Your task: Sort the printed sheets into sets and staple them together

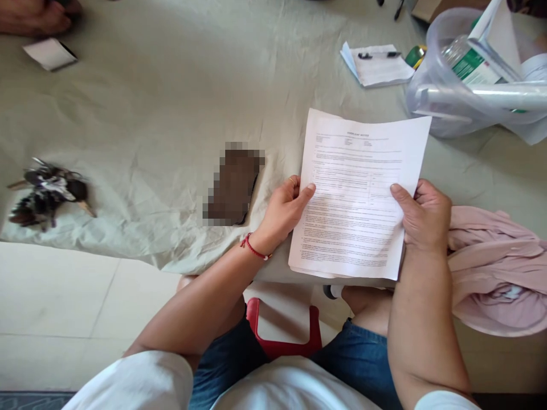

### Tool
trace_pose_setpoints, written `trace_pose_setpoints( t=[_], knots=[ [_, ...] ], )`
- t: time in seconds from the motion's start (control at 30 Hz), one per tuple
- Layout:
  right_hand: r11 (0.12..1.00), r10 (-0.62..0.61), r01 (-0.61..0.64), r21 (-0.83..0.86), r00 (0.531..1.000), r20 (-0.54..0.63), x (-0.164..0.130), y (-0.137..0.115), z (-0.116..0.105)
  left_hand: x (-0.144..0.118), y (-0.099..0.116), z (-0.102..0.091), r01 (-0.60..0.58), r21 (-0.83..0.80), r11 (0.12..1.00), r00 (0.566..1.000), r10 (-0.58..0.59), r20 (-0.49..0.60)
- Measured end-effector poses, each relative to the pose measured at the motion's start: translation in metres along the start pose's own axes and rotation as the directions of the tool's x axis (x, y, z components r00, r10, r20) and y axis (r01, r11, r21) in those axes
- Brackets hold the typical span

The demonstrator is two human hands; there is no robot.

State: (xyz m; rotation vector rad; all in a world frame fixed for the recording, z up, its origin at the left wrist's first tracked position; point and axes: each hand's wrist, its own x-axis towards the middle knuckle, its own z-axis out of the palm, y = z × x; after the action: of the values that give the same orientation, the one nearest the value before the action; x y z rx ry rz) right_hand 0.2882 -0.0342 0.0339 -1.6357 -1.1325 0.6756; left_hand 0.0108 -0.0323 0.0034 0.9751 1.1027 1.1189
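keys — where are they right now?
Head view, far left: the bunch of keys lies on the wrinkled cloth near its front edge, left of the blurred dark object.

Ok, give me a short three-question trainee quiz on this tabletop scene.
1. True or false: both hands hold the printed sheet.
2. What lies on the cloth at the far left? A) bunch of keys B) scissors C) mug
3. Fill in: the small paper near the plastic bag has a ____ lying on it.

Key:
1. True: left hand grips its left edge, right hand its right edge.
2. A, the bunch of keys.
3. Pen, on the small paper beside the plastic bag.
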Motion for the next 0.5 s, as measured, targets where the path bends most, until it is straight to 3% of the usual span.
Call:
trace_pose_setpoints(
  t=[0.17,0.27,0.37,0.5],
  knots=[
    [1.000,0.018,-0.018,-0.025,1.000,-0.012,0.009,0.025,0.000,0.002,-0.002,-0.001,-0.006,-0.017,1.000,0.999,0.006,0.038],
    [0.994,0.106,-0.106,0.010,0.994,0.040,0.012,0.036,-0.002,0.002,0.001,-0.001,-0.017,-0.032,0.999,0.998,0.019,0.061],
    [0.978,0.178,-0.193,0.083,0.970,0.167,0.011,0.033,-0.003,0.002,0.003,-0.001,-0.028,-0.048,0.998,0.997,0.032,0.074],
    [0.959,0.178,-0.229,0.168,0.945,0.274,0.007,0.019,-0.006,0.005,0.002,0.000,-0.049,-0.104,0.993,0.994,0.058,0.088]
  ],
)
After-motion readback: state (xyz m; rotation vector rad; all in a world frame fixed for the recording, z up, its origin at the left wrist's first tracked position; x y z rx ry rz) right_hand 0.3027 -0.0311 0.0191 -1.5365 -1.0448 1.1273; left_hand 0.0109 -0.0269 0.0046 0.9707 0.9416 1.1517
